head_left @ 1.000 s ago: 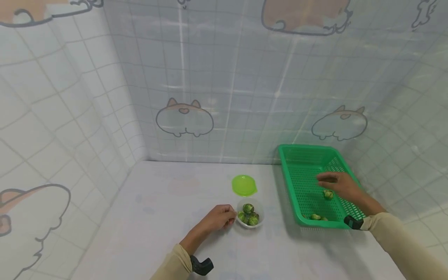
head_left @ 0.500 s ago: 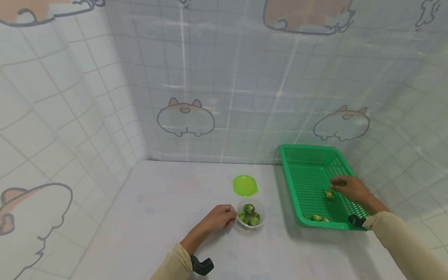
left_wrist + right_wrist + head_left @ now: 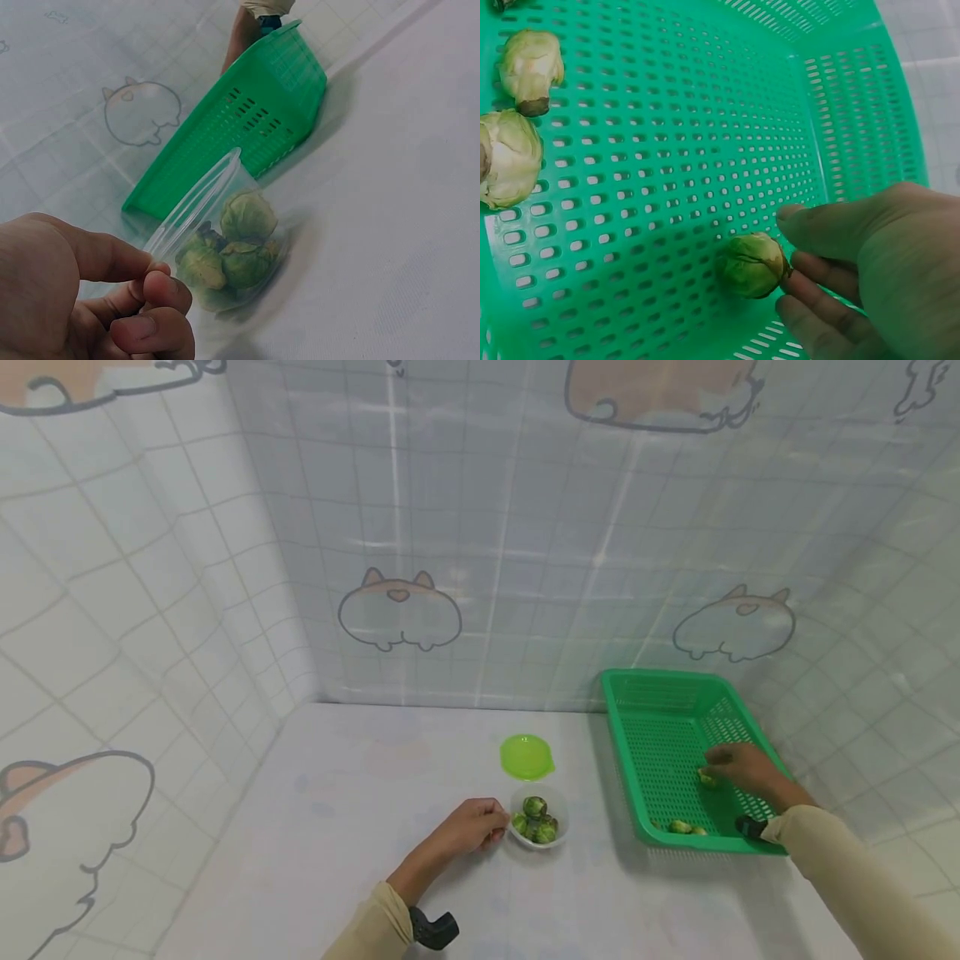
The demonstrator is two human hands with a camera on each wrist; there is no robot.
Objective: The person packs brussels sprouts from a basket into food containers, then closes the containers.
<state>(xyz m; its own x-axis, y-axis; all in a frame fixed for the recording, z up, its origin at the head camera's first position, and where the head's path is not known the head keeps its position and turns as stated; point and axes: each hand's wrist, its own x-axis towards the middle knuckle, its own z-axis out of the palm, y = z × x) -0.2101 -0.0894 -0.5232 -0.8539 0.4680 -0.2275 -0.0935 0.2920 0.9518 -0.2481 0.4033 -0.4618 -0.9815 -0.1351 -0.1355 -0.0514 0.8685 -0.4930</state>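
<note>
My left hand (image 3: 472,825) pinches the rim of a clear plastic bowl (image 3: 238,169) between thumb and fingers. Several Brussels sprouts (image 3: 545,832) lie in this bowl on the table. Inside the green basket (image 3: 626,777), my right hand (image 3: 750,770) reaches down over a single Brussels sprout (image 3: 754,266). The right wrist view has its thumb and fingers parted at one side of that sprout, the fingertips right at its edge. More sprouts (image 3: 531,67) lie along the basket's near end.
A lime-green lid (image 3: 527,757) lies flat on the table behind the bowl. The basket stands at the right, its rim (image 3: 660,673) close to the back sheet. Sheets printed with cartoon dogs (image 3: 401,614) hang behind and at both sides of the white table (image 3: 360,768).
My right hand moves right over the basket, then lowers to the lone sprout and partly covers it in the head view. The left hand stays at the bowl.
</note>
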